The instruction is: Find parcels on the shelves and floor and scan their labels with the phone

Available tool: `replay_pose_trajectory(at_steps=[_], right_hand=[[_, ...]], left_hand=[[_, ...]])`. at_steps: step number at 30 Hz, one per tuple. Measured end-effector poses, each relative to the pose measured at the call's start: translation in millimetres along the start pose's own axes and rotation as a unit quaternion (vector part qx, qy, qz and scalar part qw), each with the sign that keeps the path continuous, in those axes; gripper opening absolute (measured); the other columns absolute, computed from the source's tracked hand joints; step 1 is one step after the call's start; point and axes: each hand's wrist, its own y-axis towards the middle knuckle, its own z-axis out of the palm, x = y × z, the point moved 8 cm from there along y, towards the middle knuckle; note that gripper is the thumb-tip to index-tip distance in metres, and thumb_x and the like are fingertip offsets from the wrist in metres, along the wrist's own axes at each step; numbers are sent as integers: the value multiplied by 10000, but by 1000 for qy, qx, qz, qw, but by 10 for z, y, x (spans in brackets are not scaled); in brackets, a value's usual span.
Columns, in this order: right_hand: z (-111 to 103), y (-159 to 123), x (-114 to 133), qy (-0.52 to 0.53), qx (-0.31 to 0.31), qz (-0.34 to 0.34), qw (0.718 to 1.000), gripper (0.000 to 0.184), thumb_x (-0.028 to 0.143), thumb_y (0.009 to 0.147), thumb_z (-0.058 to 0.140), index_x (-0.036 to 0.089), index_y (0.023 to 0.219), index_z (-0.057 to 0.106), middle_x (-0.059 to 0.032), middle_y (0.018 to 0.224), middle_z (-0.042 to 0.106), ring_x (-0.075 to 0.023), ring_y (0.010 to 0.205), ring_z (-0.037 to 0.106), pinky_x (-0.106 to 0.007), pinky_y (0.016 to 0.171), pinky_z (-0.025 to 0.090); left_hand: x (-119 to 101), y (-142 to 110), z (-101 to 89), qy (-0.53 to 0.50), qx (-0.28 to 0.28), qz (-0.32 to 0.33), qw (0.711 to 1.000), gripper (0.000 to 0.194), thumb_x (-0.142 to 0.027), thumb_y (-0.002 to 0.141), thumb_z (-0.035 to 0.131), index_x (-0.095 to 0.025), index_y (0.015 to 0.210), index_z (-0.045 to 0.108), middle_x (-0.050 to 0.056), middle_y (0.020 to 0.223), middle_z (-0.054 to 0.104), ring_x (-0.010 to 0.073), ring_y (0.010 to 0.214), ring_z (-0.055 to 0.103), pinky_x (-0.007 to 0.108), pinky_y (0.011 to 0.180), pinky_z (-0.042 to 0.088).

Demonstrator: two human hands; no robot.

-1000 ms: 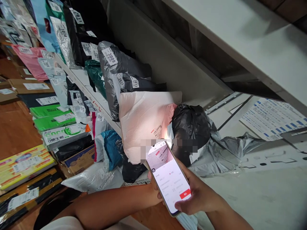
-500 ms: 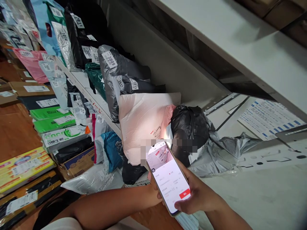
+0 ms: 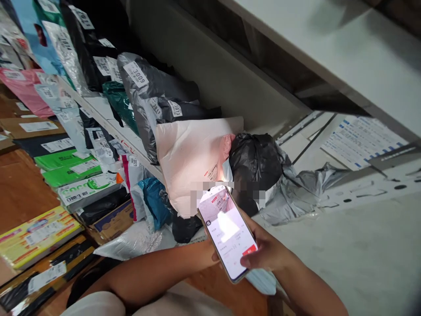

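Smartphone Held Over Parcels, Thumb on Screen

At far left lies a yellow box (image 3: 41,235), with green parcels (image 3: 70,169) beyond it. A gray poly mailer labeled 3009 (image 3: 136,94) leans on the shelf (image 3: 108,125) beside a pale pink mailer (image 3: 184,153). The left hand (image 3: 213,252) is mostly hidden behind the lit smartphone (image 3: 226,239); its grip cannot be told. The right hand (image 3: 265,250) has its grip closed around the smartphone, below a black plastic parcel (image 3: 256,160). A printed sheet (image 3: 357,145) lies farther right.
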Motion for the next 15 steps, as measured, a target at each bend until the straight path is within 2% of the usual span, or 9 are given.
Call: replay_pose_trajectory(at_steps=[1,2,3,4,5,7,8,11,15], right_hand=[[1,21,-22,28,-4,-6,1000,953,135,652,768,312,1431,249,-114,1174,658,-320,956,692,-477,809,496],[5,45,-44,53,-8,-13,998,943,149,653,764,313,1430,255,-118,1211,643,-330,988,682,-494,838,485],[14,72,-69,72,-10,-19,997,947,159,647,763,312,1432,257,-123,1252,622,-342,1027,667,-509,866,472],[25,99,-98,85,-11,-24,996,965,162,633,766,310,1436,252,-130,1287,601,-354,1061,649,-517,880,464],[39,125,-129,89,-9,-29,996,994,162,614,773,307,1442,242,-136,1310,585,-363,1085,634,-517,879,466],[57,167,-192,83,-8,-42,996,1052,166,584,788,300,1454,213,-139,1311,581,-360,1075,636,-489,841,488],[59,180,-224,77,-9,-50,996,1071,174,578,793,300,1459,197,-134,1298,589,-346,1049,647,-471,820,497],[47,182,-315,64,-16,-67,996,1060,203,590,794,296,1461,198,-107,1255,611,-297,991,660,-424,789,508],[26,176,-441,61,-22,-77,995,1007,204,595,793,282,1442,252,-78,1172,649,-250,934,655,-374,764,506]], left_hand=[[-22,-40,18,251,24,-65,966,764,-143,745,425,-331,1475,298,-59,1368,542,195,1150,598,270,834,579],[-71,-60,1,442,48,-117,888,763,-156,776,397,-364,1492,233,-72,1382,524,186,1181,577,283,850,579],[-143,-53,-17,560,73,-153,811,762,-173,794,372,-392,1498,184,-76,1379,525,194,1207,558,334,875,579],[-218,-20,-14,612,99,-178,764,781,-182,784,372,-395,1504,158,-63,1373,530,222,1232,537,412,907,566],[-281,29,4,635,128,-199,735,823,-178,754,385,-376,1512,134,-47,1378,524,242,1262,508,469,945,539],[-335,114,52,683,210,-244,656,931,-177,688,406,-341,1523,30,-30,1422,473,265,1312,450,538,1006,477],[-352,147,83,690,246,-258,629,987,-177,666,416,-325,1518,-61,-20,1455,431,276,1329,426,556,1026,452],[-411,215,169,704,284,-255,598,1104,-158,675,425,-292,1332,-453,-1,1553,250,277,1378,343,570,1087,375],[-570,240,164,758,218,-210,577,1097,-125,699,419,-285,1274,-502,-54,1593,60,240,1435,172,578,1140,263]])
